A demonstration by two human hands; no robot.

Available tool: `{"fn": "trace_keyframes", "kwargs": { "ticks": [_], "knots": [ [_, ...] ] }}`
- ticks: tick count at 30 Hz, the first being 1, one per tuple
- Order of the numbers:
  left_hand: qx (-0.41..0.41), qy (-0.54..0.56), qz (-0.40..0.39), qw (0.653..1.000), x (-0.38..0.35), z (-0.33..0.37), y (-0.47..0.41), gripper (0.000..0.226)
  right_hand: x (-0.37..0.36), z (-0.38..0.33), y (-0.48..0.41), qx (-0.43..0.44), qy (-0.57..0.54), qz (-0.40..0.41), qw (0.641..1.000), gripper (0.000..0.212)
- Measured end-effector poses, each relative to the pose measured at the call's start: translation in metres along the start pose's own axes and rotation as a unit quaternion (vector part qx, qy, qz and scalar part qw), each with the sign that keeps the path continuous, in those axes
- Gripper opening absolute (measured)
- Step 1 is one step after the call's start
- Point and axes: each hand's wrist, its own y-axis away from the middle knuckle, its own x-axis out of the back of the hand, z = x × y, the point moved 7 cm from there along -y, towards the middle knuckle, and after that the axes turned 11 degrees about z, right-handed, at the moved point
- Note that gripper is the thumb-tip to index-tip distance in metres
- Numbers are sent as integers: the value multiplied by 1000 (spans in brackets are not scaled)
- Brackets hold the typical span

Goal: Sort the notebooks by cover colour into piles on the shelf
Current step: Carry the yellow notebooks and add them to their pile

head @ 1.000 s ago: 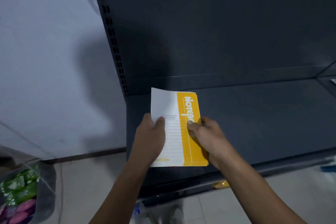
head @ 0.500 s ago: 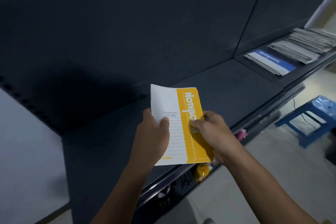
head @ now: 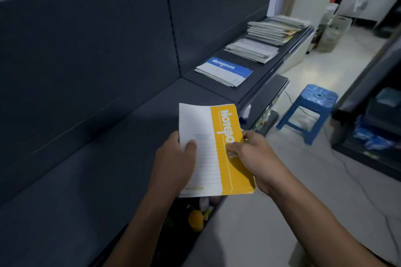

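Head view: the only camera, looking down along a dark grey shelf (head: 108, 169) and at both hands.
Progress, done: a blue-banded notebook pile (head: 225, 71) already lies on the shelf, past the panel seam.
Progress, left: two grey stacks (head: 251, 51) sit farther along the same shelf; their covers are too blurred to tell whether they are sorted or waiting. No yellow pile shows on the shelf yet, so I judge the task to be early or midway.
Yellow notebooks (head: 214, 169): a thin sheaf, by the layered edges at its lower right corner, held above the front edge of the shelf and not resting on it.
Left hand (head: 175, 165): grasps the sheaf's white left side, thumb on top and fingers hidden beneath.
Right hand (head: 249, 156): pinches the yellow band on the right side, thumb pressed on the cover.
Sheaf relative to grip: it lies between the hands, its far half jutting past both thumbs.
Bare shelf: a long stretch lies to the left of the sheaf, well apart from the blue pile.
Nearby: a blue plastic stool (head: 312, 110) on the floor to the right.
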Motion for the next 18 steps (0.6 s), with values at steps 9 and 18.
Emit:
{"fn": "trace_keyframes", "kwargs": {
  "ticks": [9, 18],
  "knots": [
    [-47, 18, -55, 997, -114, 95, -39, 21, 110, -14, -88, -27, -47, 52, 997, 15],
    [-58, 25, -111, 992, -227, 164, -121, 12, 172, -42, -199, -44, -33, 84, 995, 11]
  ]
}}
